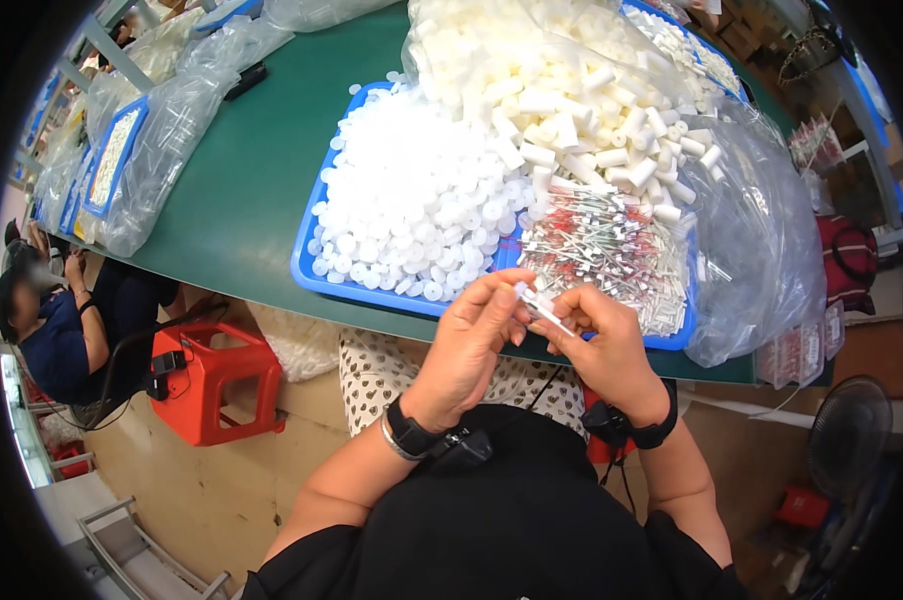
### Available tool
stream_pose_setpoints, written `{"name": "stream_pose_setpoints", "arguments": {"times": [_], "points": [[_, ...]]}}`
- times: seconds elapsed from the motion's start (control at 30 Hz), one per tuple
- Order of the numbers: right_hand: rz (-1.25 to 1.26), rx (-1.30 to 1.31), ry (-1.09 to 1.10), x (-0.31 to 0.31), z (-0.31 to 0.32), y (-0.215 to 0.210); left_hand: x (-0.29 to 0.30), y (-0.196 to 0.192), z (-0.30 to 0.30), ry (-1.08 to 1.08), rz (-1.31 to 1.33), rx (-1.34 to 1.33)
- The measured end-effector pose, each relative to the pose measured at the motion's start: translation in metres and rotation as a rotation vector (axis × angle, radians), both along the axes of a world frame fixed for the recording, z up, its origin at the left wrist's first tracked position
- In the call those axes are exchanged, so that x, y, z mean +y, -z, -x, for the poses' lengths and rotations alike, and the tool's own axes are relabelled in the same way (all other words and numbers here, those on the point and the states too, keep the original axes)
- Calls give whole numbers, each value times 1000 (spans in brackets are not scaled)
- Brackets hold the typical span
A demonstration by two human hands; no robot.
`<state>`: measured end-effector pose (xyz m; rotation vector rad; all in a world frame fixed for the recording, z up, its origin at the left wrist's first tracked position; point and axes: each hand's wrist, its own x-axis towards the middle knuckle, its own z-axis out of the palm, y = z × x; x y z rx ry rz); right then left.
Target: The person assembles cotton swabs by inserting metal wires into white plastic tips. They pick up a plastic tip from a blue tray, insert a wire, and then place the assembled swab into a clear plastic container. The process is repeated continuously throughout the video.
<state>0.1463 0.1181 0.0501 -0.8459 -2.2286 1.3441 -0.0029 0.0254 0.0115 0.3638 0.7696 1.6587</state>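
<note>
In front of my body, at the table's near edge, my two hands meet over a small slim white plastic piece. The fingertips of my left hand pinch its upper end. My right hand has thumb and fingers closed on its lower end. Fingers hide part of the piece, so its exact kind is unclear. Just beyond my left hand lies a heap of translucent white round discs in a blue tray. Near my right hand, thin wire-like parts with red, green and white sections fill another blue tray.
Cream-white short tubes are heaped behind the trays, partly in clear plastic. A clear bag drapes at the right on the green table. A red stool and a seated person are at left, a fan at right.
</note>
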Motion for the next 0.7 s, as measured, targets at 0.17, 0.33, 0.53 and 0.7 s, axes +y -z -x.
{"name": "stream_pose_setpoints", "arguments": {"times": [0.17,0.33,0.53,0.7], "points": [[-19,101,33,-11,2,6,0,3,-10,3,58,56],[121,110,17,-10,-4,10,-1,4,-13,24,55,29],[220,211,7,-8,-6,20,-5,4,-13,-27,45,182],[669,253,18,-8,-9,7,-10,5,-5,-5,61,474]]}}
